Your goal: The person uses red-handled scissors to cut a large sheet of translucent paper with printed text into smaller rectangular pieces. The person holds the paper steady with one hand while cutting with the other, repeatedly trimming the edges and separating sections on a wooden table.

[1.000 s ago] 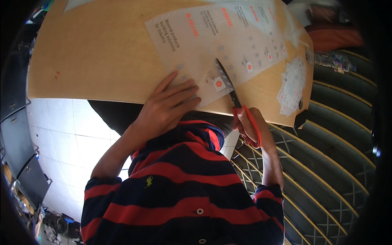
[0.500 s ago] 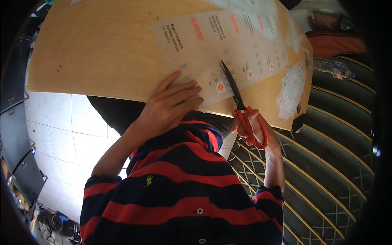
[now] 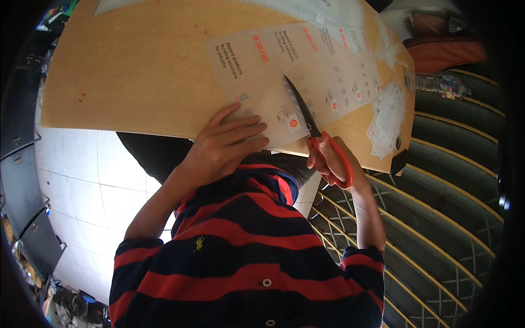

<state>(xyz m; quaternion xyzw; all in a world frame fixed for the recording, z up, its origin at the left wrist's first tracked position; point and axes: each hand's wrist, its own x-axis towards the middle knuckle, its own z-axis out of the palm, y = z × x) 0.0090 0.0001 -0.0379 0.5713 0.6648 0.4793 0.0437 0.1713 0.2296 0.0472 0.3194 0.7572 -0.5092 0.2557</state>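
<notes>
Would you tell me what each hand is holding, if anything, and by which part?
The right hand holds the scissors by their orange handle loops. The left hand grips nothing; it lies flat on the printed sheet.

A light wooden table (image 3: 136, 65) with a rounded edge is seen, and a big printed white sheet (image 3: 306, 71) is spread flat across it. Some smaller cut paper scraps (image 3: 387, 117) are scattered near the right edge.

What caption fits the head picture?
Left hand pins a printed sheet while right hand cuts with orange scissors.
</notes>
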